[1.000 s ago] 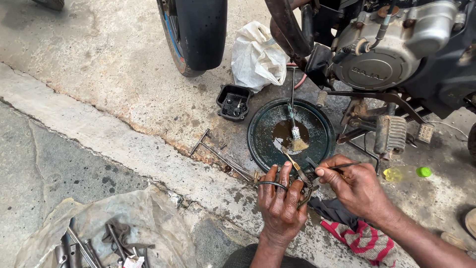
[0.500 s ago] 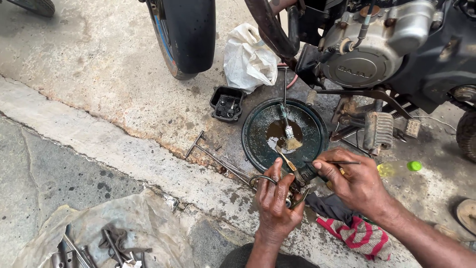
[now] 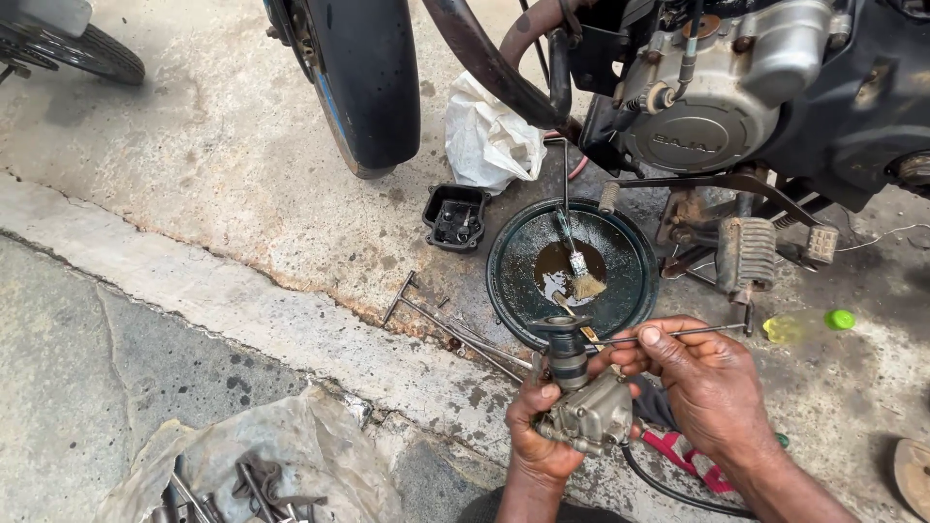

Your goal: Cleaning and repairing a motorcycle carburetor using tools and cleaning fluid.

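Single head cam, worn, steep downward pitch onto concrete ground (image 3: 194,145). Close range: both hands fill bottom centre-right. Faces forward toward motorcycle engine (image 3: 717,107) at top right edge, front tyre (image 3: 363,77) top centre. No second view, no overlap.

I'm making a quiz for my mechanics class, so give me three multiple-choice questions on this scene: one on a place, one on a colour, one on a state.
1. Where does the brush lie?
A. in the round dark pan
B. on the white plastic bag
C. on the grey cloth

2. What colour is the small cap on the ground at right?
A. red
B. green
C. blue

3. What does the left hand hold?
A. nothing
B. a tyre
C. a metal carburettor

Answers:
1 A, its bristles rest in the pan's brown liquid.
2 B, it is bright green.
3 C, its fingers wrap the carburettor while the right hand pinches a thin rod.
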